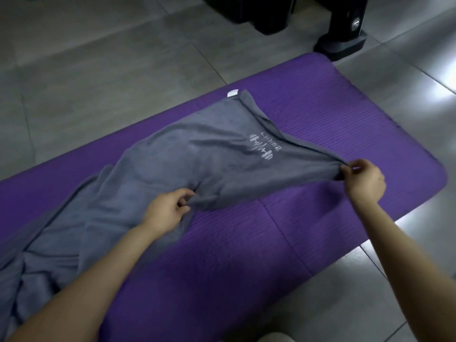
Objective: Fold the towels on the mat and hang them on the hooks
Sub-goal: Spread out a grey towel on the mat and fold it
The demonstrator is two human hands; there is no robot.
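Where towel [172, 156] leaves frame, print [261, 148] unreadable

Your left hand [167, 209] and right hand [365, 181] were bare, and your forearms [74, 287] were uncovered as far as the view reached. A pale rounded shape [274, 338] lay at the bottom edge; whether it was your clothing was unclear.

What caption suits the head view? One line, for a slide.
Left hand and right hand pinch the near edge of a grey towel lying on a purple mat.
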